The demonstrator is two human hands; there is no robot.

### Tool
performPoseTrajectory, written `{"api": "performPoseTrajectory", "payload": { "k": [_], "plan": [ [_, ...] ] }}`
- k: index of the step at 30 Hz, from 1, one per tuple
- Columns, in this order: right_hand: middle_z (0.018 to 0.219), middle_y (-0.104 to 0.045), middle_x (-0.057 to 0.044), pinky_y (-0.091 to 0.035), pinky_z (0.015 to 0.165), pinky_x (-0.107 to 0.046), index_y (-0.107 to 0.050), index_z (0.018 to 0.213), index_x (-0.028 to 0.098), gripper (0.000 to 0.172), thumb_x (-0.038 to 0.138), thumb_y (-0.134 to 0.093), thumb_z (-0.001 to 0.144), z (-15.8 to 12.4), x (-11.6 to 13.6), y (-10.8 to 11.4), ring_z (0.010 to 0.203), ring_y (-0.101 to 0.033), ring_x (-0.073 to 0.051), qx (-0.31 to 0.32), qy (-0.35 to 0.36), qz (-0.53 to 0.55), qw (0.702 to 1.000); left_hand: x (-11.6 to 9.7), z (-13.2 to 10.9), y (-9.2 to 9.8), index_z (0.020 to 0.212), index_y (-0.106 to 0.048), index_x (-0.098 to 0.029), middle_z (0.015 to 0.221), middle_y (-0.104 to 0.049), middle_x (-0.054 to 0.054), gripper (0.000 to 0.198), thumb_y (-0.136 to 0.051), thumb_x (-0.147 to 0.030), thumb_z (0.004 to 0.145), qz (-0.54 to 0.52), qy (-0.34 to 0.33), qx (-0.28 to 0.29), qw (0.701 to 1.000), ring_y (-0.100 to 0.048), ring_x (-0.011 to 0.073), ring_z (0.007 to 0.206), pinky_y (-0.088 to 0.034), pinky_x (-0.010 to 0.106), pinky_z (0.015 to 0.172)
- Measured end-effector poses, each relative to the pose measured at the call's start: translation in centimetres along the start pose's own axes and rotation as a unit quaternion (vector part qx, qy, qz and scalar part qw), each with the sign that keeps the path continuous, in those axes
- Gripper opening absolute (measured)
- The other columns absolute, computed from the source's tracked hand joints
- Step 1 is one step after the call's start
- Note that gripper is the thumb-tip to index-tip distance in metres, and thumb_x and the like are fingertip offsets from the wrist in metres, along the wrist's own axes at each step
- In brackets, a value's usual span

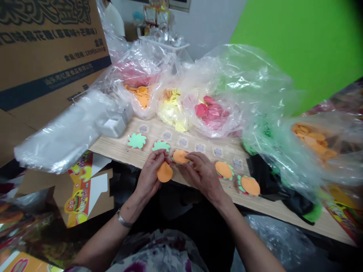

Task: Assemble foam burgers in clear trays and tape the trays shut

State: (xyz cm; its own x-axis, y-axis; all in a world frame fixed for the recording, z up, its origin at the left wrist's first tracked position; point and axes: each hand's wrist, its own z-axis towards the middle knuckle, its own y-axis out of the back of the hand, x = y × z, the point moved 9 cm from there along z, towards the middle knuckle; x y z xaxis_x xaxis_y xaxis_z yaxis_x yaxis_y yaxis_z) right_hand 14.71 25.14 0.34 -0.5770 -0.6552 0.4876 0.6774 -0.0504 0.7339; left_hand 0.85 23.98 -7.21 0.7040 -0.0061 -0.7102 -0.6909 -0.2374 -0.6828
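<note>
My left hand is closed, its thumb and fingers pinching a flat orange disc near the table's front edge. My right hand has its fingertips closed on the edge of another orange disc, which lies over a small layered stack. Left of it are two stacks topped with scalloped mint-green pieces, one just beyond my left fingers. To the right sit stacks with green edges showing under orange discs, one close to my right wrist and another farther right. My right palm hides part of the row.
Clear plastic trays line the wooden tabletop behind the stacks. Farther back, open plastic bags hold orange, yellow and pink pieces. Stacked clear packaging and a big carton stand left; a bag of orange pieces lies right.
</note>
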Motion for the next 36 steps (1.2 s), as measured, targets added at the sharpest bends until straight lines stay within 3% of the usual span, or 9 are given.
{"api": "performPoseTrajectory", "payload": {
  "k": [2,6,9,11,16,20,28,33,36],
  "plan": [
    [0.085,-0.066,-0.007,-0.050,0.067,-0.030,-0.063,0.092,0.017,0.025,0.041,-0.057,0.087,0.0,-0.3,-1.1,0.075,-0.061,-0.017,0.039,-0.110,0.117,0.986,-0.7,0.2,-0.9,0.095,-0.060,-0.017,0.086,-0.059,0.000,0.023,-0.071,-0.024,0.076,-0.031,-0.029,0.006,0.999,-0.058,0.0077,0.073,-0.048,0.018,0.069],
    [0.068,-0.061,0.001,-0.045,0.051,-0.024,-0.063,0.082,0.017,0.031,0.047,-0.065,0.077,0.3,0.3,-4.4,0.056,-0.055,-0.011,0.083,-0.231,0.350,0.904,-2.1,0.5,-2.2,0.099,-0.059,-0.021,0.093,-0.059,0.000,0.021,-0.065,-0.029,0.081,-0.012,-0.095,0.029,0.995,-0.059,0.0106,0.084,-0.048,0.024,0.079],
    [0.072,-0.062,0.000,-0.048,0.049,-0.024,-0.063,0.082,0.017,0.033,0.048,-0.070,0.070,1.2,-0.8,-4.9,0.056,-0.056,-0.011,0.039,-0.269,0.410,0.870,-3.6,0.4,-0.4,0.103,-0.058,-0.021,0.100,-0.060,0.003,0.023,-0.059,-0.037,0.086,0.077,-0.166,-0.022,0.983,-0.059,0.0131,0.093,-0.046,0.027,0.086],
    [0.075,-0.063,-0.001,-0.049,0.050,-0.026,-0.062,0.082,0.017,0.032,0.045,-0.070,0.071,2.1,-2.0,-4.3,0.057,-0.057,-0.013,-0.004,-0.273,0.371,0.887,-4.6,0.2,1.6,0.104,-0.056,-0.021,0.100,-0.061,0.003,0.024,-0.060,-0.036,0.085,0.138,-0.203,-0.061,0.967,-0.059,0.0129,0.093,-0.044,0.027,0.088],
    [0.088,-0.063,-0.007,-0.052,0.067,-0.032,-0.060,0.080,0.017,0.005,0.019,-0.057,0.082,5.7,-0.2,-2.4,0.081,-0.060,-0.019,-0.114,-0.046,0.082,0.989,-4.6,0.2,5.7,0.104,-0.054,-0.021,0.091,-0.062,0.000,0.028,-0.064,-0.032,0.081,0.187,-0.166,-0.091,0.964,-0.061,0.0115,0.085,-0.044,0.025,0.085],
    [0.094,-0.064,-0.010,-0.049,0.077,-0.035,-0.060,0.082,0.017,0.017,0.007,-0.046,0.086,6.6,2.5,-6.2,0.091,-0.055,-0.023,-0.041,0.088,-0.135,0.986,-4.3,0.1,6.7,0.100,-0.056,-0.020,0.092,-0.063,0.000,0.026,-0.066,-0.033,0.080,0.192,-0.146,-0.090,0.966,-0.062,0.0119,0.085,-0.045,0.026,0.085],
    [0.121,-0.059,-0.020,-0.048,0.086,-0.040,-0.058,0.112,0.007,0.028,0.005,-0.048,0.086,3.8,3.2,-10.4,0.112,-0.054,-0.028,0.108,0.154,-0.238,0.953,-4.0,0.2,6.5,0.097,-0.058,-0.019,0.088,-0.065,0.000,0.024,-0.066,-0.033,0.080,0.220,-0.124,-0.055,0.966,-0.064,0.0137,0.085,-0.046,0.030,0.086],
    [0.131,-0.053,-0.022,-0.045,0.095,-0.044,-0.053,0.122,0.007,0.037,0.003,-0.045,0.085,3.2,2.6,-11.0,0.124,-0.048,-0.028,0.098,0.140,-0.195,0.966,-4.3,0.4,5.3,0.095,-0.057,-0.018,0.093,-0.066,0.003,0.031,-0.069,-0.038,0.075,0.237,-0.106,-0.052,0.964,-0.064,0.0168,0.089,-0.047,0.034,0.089],
    [0.135,-0.049,-0.021,-0.043,0.101,-0.041,-0.048,0.127,0.007,0.042,0.005,-0.042,0.086,2.9,3.2,-9.1,0.130,-0.043,-0.025,0.055,0.123,-0.137,0.981,-4.6,0.3,4.2,0.098,-0.057,-0.019,0.100,-0.066,0.004,0.036,-0.069,-0.042,0.074,0.279,-0.106,-0.037,0.954,-0.063,0.0187,0.094,-0.046,0.036,0.093]
  ]
}}
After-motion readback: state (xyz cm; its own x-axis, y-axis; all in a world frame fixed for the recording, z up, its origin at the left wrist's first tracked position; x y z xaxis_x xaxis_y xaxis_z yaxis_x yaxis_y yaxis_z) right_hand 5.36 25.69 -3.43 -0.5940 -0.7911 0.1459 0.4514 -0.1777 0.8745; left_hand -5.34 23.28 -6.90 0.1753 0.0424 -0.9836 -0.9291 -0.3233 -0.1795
